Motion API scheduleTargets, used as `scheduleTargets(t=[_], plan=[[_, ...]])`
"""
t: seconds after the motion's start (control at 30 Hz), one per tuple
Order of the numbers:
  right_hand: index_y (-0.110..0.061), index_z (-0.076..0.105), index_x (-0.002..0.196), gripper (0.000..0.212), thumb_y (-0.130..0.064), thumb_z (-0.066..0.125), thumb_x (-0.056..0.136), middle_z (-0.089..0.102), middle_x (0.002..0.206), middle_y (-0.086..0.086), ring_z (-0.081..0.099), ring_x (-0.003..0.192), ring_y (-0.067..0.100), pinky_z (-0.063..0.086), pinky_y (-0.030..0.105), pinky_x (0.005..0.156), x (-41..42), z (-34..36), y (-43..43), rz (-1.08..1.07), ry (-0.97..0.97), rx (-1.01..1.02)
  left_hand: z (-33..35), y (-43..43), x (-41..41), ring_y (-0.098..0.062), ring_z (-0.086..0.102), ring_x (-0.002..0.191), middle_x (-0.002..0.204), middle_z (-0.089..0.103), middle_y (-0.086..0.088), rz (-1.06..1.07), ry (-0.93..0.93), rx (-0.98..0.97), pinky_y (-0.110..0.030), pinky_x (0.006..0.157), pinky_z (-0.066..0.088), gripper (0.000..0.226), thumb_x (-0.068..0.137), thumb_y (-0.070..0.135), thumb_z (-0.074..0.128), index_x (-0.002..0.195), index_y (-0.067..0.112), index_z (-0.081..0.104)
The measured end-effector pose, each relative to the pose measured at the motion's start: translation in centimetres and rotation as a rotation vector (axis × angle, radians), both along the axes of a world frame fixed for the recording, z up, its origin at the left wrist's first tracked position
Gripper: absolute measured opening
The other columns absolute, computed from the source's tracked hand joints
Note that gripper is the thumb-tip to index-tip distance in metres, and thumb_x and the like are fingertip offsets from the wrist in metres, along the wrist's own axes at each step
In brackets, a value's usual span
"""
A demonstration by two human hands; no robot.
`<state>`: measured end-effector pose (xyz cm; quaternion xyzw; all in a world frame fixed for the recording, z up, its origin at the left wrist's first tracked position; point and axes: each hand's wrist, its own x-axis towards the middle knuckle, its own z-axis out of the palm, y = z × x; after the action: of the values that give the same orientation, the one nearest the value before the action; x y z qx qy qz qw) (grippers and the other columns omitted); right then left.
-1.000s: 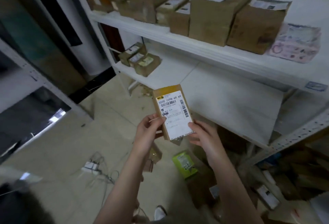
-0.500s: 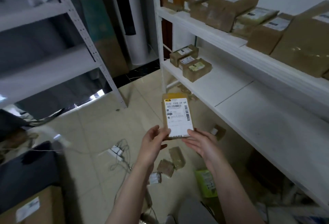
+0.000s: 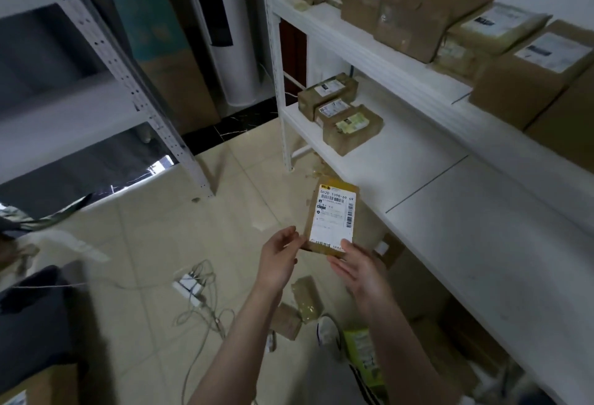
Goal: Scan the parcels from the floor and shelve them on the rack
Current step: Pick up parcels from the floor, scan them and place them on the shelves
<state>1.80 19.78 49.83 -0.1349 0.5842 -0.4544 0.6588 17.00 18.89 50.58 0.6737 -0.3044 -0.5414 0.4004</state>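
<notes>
You hold the small brown parcel (image 3: 332, 216), label facing you, just in front of the white rack (image 3: 418, 179) and level with its lower shelf. Your left hand (image 3: 279, 263) pinches the parcel's lower left edge and your right hand (image 3: 360, 271) grips its lower right corner. Three boxes (image 3: 340, 115) sit at that shelf's far end.

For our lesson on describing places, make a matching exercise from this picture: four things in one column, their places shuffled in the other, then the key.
Things:
1 labelled parcel
2 three small boxes
3 green packet
4 large taped box

Places:
A upper shelf of the white rack
B on the floor
C held by the left hand and right hand
D lower shelf, near the rack's corner post

Pairs: 1-C, 2-D, 3-B, 4-A.
</notes>
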Motion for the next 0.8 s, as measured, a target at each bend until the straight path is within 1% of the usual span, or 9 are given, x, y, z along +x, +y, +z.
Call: scheduleTargets(t=[0.1,0.23,0.33,0.43,0.57,0.67,0.73,0.77,0.8], plan=[[-0.008,0.068,0.105,0.015,-0.017,0.068,0.093,0.076,0.099,0.009,0.073,0.096,0.022,0.059,0.034,0.088,-1.5,-2.8,-6.5,-0.11,0.009,0.077,-1.7,-7.1,-1.1,-0.019,0.061,0.105,0.123,0.065,-0.009,0.05,0.024,0.034,-0.039,0.091,0.051,0.039,0.097,0.018,0.065,0.133,0.004,0.06],[-0.004,0.066,0.107,0.017,-0.012,0.068,0.093,0.073,0.102,0.013,0.072,0.095,0.022,0.059,0.032,0.087,-3.3,-6.7,-15.5,-0.186,0.027,0.128,-3.6,-16.7,-1.9,-0.02,0.062,0.099,0.109,0.066,-0.006,0.071,0.014,0.041,-0.031,0.078,0.051,0.034,0.097,0.016,0.064,0.128,0.005,0.064],[-0.002,0.066,0.111,0.023,-0.013,0.069,0.092,0.072,0.104,0.015,0.071,0.095,0.024,0.058,0.036,0.092,-4.2,-10.2,-21.6,-0.201,0.053,0.205,-5.3,-22.9,-2.9,-0.022,0.063,0.097,0.113,0.067,-0.01,0.058,0.025,0.06,-0.03,0.076,0.05,0.031,0.097,0.016,0.063,0.127,0.006,0.063],[0.0,0.066,0.109,0.024,-0.014,0.072,0.09,0.072,0.1,0.018,0.071,0.084,0.023,0.061,0.033,0.081,-5.3,-13.4,-27.3,-0.233,0.079,0.236,-7.4,-27.5,-4.2,-0.023,0.065,0.097,0.119,0.068,-0.011,0.012,0.043,0.077,-0.036,0.084,0.053,0.03,0.098,0.019,0.061,0.126,0.008,0.062],[-0.001,0.063,0.1,0.015,-0.014,0.067,0.094,0.068,0.092,0.012,0.068,0.084,0.02,0.06,0.029,0.082,-6.6,-17.5,-34.3,-0.293,0.082,0.229,-10.9,-31.7,-4.5,-0.028,0.068,0.106,0.12,0.069,-0.011,-0.053,0.051,0.131,-0.042,0.093,0.054,0.031,0.098,0.02,0.061,0.127,0.009,0.062],[-0.003,0.061,0.089,0.014,-0.016,0.065,0.096,0.065,0.091,0.008,0.065,0.072,0.011,0.059,0.021,0.068,-7.5,-20.5,-38.7,-0.309,0.176,0.226,-13.8,-34.2,-3.8,-0.028,0.069,0.103,0.114,0.07,-0.01,-0.073,0.018,0.152,-0.041,0.092,0.054,0.026,0.098,0.018,0.061,0.123,0.01,0.062],[-0.011,0.055,0.081,0.019,-0.018,0.062,0.098,0.063,0.098,0.008,0.063,0.072,0.012,0.059,0.029,0.084,-8.0,-22.2,-41.2,-0.286,0.187,0.209,-15.8,-35.7,-3.4,-0.026,0.068,0.098,0.11,0.071,-0.009,-0.086,-0.006,0.146,-0.039,0.087,0.053,0.024,0.098,0.017,0.06,0.121,0.01,0.063],[-0.013,0.052,0.081,0.02,-0.019,0.06,0.099,0.062,0.103,0.009,0.061,0.074,0.012,0.056,0.033,0.093,-8.0,-22.8,-42.3,-0.276,0.184,0.206,-16.8,-36.3,-3.4,-0.026,0.068,0.096,0.108,0.071,-0.009,-0.093,-0.015,0.145,-0.038,0.084,0.052,0.023,0.098,0.016,0.06,0.121,0.01,0.063],[-0.012,0.051,0.084,0.018,-0.019,0.059,0.099,0.063,0.106,0.01,0.061,0.075,0.012,0.055,0.035,0.096,-8.2,-23.5,-43.2,-0.294,0.178,0.21,-17.8,-36.9,-3.5,-0.025,0.067,0.094,0.106,0.071,-0.008,-0.096,-0.018,0.149,-0.037,0.082,0.052,0.023,0.098,0.016,0.06,0.12,0.009,0.063]])
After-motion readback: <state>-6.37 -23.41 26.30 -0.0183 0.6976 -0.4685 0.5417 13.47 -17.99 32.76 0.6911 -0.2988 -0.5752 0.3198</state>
